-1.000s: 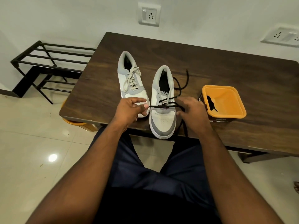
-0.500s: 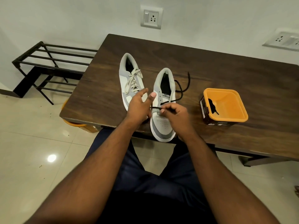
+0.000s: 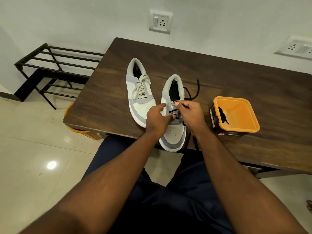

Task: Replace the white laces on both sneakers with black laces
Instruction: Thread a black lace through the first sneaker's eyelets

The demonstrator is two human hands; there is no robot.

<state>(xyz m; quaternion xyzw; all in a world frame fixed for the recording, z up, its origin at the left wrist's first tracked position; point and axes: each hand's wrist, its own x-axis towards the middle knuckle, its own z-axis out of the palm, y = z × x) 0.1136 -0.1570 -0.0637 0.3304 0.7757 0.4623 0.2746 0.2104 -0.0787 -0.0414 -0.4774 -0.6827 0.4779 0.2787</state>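
Black lace (image 3: 194, 92) (pinched) in right hand (image 3: 190, 114)

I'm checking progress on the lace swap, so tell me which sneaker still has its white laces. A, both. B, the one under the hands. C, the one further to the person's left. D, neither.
C: the left sneaker still shows white laces, while the sneaker under the hands carries a black lace only.

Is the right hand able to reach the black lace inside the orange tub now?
Probably yes: the orange tub stands open just beside the right hand, but that hand pinches the black lace being threaded.
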